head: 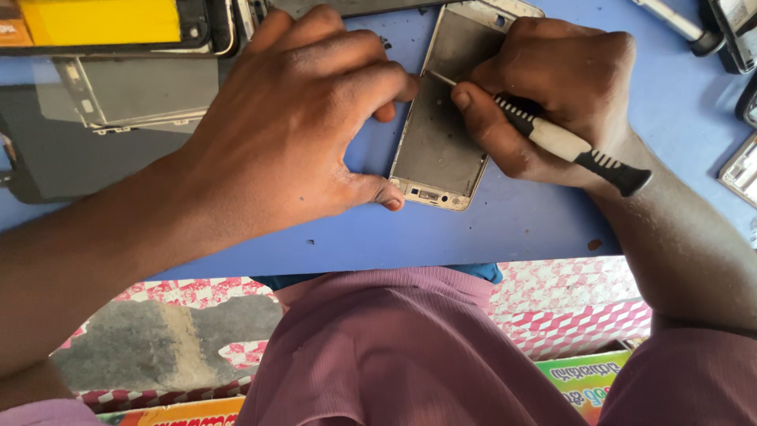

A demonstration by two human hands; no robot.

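Note:
An opened phone frame (439, 134), silver-edged with a dull grey inside, lies flat on the blue work surface (505, 229). My left hand (292, 118) presses on it from the left, thumb at its lower corner and fingertips at its left edge. My right hand (560, 95) grips a small screwdriver (564, 142) with a white and black handle; its thin metal tip points left onto the upper part of the frame, close to my left fingertips.
A dark flat phone panel (134, 91) and a black screen (55, 158) lie at the left, a yellow-faced part (102, 20) at the top left. More phone parts (741, 170) sit at the right edge. Below the table are my purple-clad knees (394, 355) and a patterned floor.

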